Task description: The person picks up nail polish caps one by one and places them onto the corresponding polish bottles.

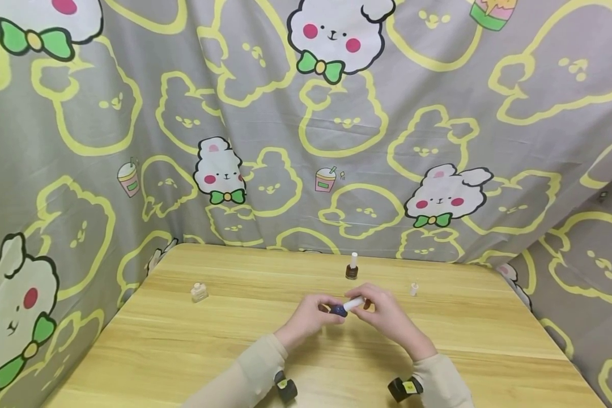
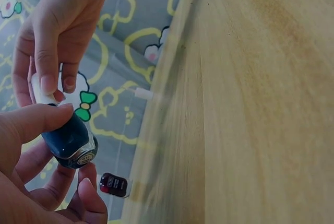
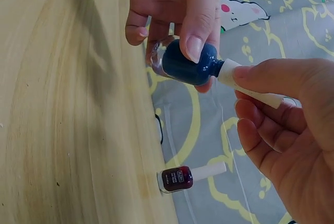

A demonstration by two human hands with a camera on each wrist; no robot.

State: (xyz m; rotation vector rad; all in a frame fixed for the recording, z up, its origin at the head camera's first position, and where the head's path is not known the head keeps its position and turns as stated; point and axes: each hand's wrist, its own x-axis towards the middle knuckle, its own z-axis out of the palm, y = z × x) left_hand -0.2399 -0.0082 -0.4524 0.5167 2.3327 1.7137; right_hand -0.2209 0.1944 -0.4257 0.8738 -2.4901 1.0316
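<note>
Above the table, my left hand [image 1: 311, 317] grips a dark blue nail polish bottle [image 3: 185, 61], its thumb lying across the glass. My right hand [image 1: 382, 317] pinches the bottle's long white cap [image 3: 250, 86] between thumb and fingers. The cap meets the bottle at the neck, where a short blue stretch shows between them in the right wrist view. The bottle is tilted, its base towards the left palm side. Whether the cap is screwed tight I cannot tell. Just beyond the hands, a dark red nail polish bottle [image 1: 352, 271] stands upright with its white cap on.
A small cream-coloured bottle [image 1: 199, 293] without a cap stands on the left of the wooden table [image 1: 224, 340]. A separate white cap [image 1: 414, 290] is at the right. Behind the far edge hangs a grey patterned curtain [image 1: 280, 130].
</note>
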